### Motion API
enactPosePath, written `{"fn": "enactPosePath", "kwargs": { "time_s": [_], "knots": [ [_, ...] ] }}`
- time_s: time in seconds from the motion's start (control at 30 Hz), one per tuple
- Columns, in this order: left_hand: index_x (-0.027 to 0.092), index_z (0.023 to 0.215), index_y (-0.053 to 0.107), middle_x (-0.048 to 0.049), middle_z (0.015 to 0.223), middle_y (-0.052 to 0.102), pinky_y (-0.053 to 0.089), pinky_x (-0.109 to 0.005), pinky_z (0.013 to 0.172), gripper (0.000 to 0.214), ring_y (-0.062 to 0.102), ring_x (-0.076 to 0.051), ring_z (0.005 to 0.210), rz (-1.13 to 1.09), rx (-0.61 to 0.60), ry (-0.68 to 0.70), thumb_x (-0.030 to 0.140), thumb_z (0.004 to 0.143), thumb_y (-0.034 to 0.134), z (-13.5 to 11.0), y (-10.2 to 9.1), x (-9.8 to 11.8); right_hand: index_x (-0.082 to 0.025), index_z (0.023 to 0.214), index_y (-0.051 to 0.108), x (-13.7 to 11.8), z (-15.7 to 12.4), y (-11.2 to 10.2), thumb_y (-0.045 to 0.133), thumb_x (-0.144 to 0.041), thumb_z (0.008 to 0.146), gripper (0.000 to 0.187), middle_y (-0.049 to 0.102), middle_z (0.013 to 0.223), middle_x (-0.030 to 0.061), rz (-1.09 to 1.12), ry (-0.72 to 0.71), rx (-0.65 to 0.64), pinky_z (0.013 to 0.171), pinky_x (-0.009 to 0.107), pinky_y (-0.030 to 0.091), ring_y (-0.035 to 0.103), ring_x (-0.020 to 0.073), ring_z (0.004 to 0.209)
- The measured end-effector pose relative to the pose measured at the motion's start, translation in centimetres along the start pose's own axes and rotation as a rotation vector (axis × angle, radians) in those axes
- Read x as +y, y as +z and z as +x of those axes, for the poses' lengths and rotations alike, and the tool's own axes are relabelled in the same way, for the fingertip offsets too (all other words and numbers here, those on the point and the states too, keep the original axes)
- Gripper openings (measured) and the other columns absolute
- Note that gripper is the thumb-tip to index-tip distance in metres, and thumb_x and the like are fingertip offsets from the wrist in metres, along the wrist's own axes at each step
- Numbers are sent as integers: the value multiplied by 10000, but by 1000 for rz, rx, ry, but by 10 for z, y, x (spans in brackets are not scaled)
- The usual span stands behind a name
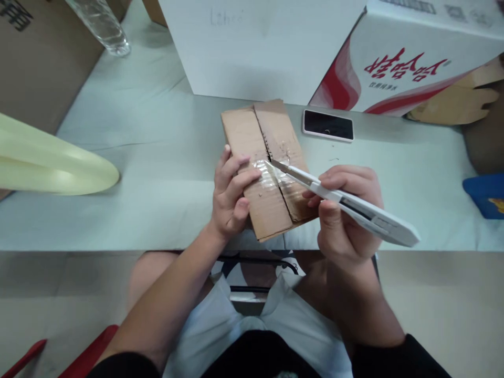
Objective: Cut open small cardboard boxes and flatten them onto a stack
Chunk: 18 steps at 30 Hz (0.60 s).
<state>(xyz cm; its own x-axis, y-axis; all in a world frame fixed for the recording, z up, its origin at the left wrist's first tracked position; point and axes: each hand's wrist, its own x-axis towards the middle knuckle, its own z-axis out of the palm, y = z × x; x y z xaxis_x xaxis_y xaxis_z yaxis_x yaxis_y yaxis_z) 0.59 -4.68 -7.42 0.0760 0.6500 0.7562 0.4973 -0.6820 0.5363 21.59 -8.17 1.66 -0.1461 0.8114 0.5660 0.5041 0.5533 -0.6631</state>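
A small brown cardboard box (244,131) lies on the table in front of me, turned at a slant. Clear tape (269,176) crosses the seam between its two top flaps, and part of the seam stands slightly apart. My left hand (232,191) grips the box along its left side, fingertips resting on the top. In my right hand (348,210) is a white utility knife (378,223), held between thumb and fingers. Its blade is out, and the tip is at the seam by the tape; whether it goes in, I cannot tell.
A phone (328,126) lies behind the box to the right. Large white cartons (255,58) stand at the back. At the left are a pale yellow rounded object (59,163), a clear bottle (106,31) and a brown carton (43,63). A blue object (484,194) sits far right.
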Motion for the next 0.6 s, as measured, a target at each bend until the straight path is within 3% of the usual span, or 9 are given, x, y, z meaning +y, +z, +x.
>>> {"fn": "enactPosePath", "kwargs": {
  "time_s": [0.07, 0.23, 0.43, 0.6],
  "knots": [
    [352, 1310, 622, -10, 1430, 605, 269, -622, 1332, 506, 543, -271, 1422, 6, 0, -7, 560, 1063, 232, 0, 1, 0, -232, 1110, 629, -2, 4, 2, 556, -374, 1033, 177, 661, 1055, 72, 23, -34, 48, 842, 425, 582, 688, 223, 968],
    [343, 1341, 594, -10, 1448, 585, 290, -588, 1338, 464, 532, -255, 1432, -29, 0, 21, 485, 1072, 245, 1, 0, 1, -225, 1086, 640, -5, 9, 4, 607, -316, 1006, 125, 686, 1036, 53, 14, -58, 19, 900, 395, 563, 686, 201, 992],
    [332, 1255, 627, -7, 1418, 618, 292, -622, 1329, 534, 555, -280, 1419, 25, -11, -26, 592, 1058, 205, -1, 0, 0, -216, 1044, 632, -4, 1, 0, 502, -473, 1028, 288, 661, 974, 75, -34, -24, 79, 817, 435, 587, 690, 233, 925],
    [325, 1231, 642, -12, 1392, 641, 300, -615, 1329, 524, 583, -277, 1390, 22, 4, -24, 578, 1050, 221, 0, 1, 1, -225, 1034, 590, -3, 0, 0, 475, -451, 1028, 253, 640, 982, 82, -13, -8, 55, 802, 451, 591, 690, 237, 917]
  ]
}}
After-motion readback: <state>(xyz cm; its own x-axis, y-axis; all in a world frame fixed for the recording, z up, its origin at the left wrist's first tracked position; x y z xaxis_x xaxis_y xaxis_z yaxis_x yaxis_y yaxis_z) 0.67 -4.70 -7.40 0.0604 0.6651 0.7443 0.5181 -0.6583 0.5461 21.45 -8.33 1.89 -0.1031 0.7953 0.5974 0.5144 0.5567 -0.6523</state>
